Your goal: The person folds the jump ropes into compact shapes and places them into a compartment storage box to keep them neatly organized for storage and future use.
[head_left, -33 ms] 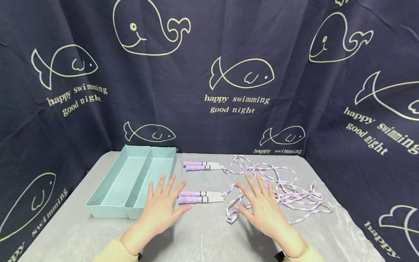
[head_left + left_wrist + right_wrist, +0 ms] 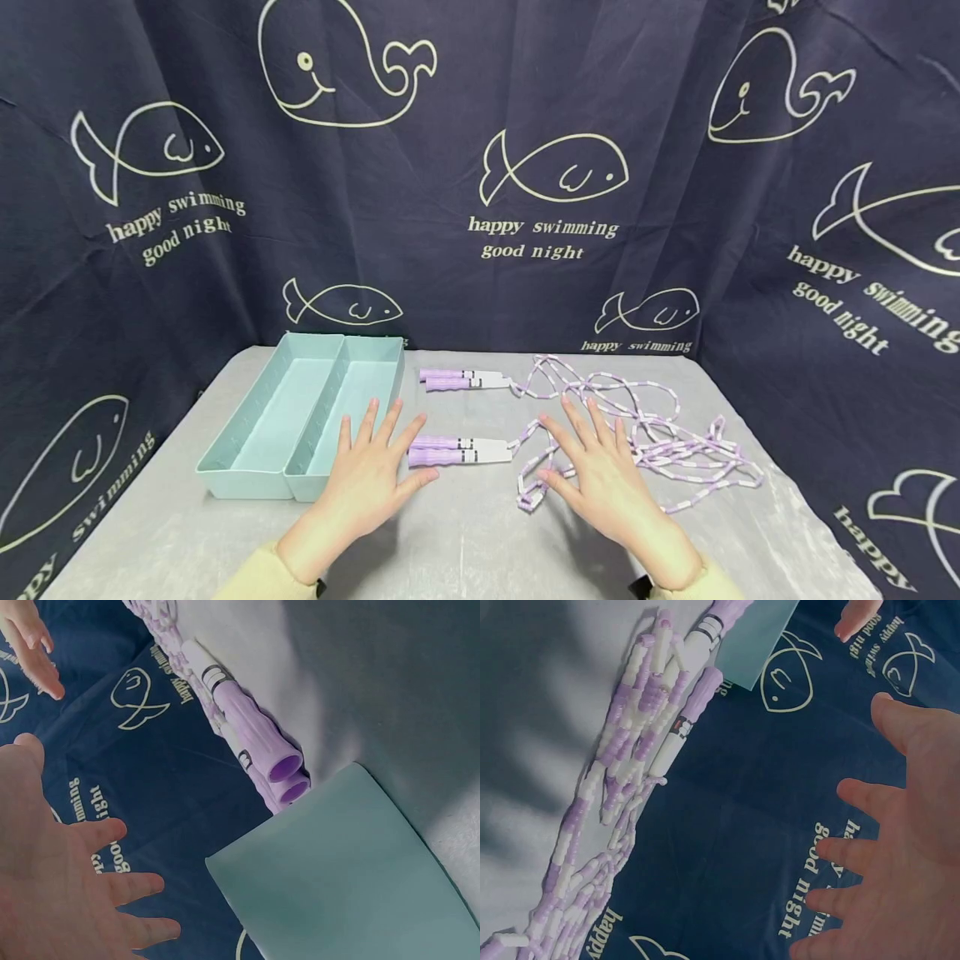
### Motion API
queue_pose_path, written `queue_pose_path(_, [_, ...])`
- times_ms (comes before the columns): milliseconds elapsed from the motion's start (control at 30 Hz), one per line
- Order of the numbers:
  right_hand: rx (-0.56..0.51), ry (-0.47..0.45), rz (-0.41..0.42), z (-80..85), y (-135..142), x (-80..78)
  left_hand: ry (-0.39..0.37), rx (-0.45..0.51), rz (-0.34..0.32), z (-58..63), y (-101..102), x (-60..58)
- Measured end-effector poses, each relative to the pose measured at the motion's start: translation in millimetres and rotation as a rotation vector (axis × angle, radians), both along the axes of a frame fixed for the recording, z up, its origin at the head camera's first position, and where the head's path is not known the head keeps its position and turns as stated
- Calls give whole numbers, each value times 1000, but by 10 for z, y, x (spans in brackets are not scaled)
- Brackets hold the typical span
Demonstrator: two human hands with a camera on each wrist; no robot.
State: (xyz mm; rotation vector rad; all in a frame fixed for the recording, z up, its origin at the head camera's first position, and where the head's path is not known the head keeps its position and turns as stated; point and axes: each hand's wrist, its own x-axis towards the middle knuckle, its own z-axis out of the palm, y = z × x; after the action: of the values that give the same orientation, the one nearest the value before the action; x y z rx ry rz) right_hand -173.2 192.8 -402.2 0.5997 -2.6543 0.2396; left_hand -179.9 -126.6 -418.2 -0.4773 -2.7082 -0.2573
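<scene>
My left hand [image 2: 367,483] is held palm down with fingers spread, holding nothing, in front of the right-hand teal bin [image 2: 306,490]. My right hand [image 2: 609,487] is likewise spread and bare, over part of the near jump rope's beaded cord [image 2: 530,502]. Between the hands lie that rope's purple-and-white handles [image 2: 450,457], side by side. A second jump rope's handles [image 2: 457,383] lie behind them, its cord [image 2: 551,360] looping to the right. The left wrist view shows purple handle ends [image 2: 259,735] near a bin wall; the right wrist view shows beaded cords [image 2: 574,817].
Another teal bin [image 2: 243,486] stands against the first on the left, both with no contents visible. The grey table [image 2: 480,550] is enclosed by dark blue curtains [image 2: 450,208] with fish and whale drawings. Loose cord loops overlap on the right side.
</scene>
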Motion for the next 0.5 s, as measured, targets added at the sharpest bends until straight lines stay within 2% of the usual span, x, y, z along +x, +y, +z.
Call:
queue_pose_path(267, [-8,25,21,13,0,-21,19,-15,-25,6,13,-42])
queue_pose_path(500, [-1,124,97,22,-28,-162,52,-44,-95,50,99,-177])
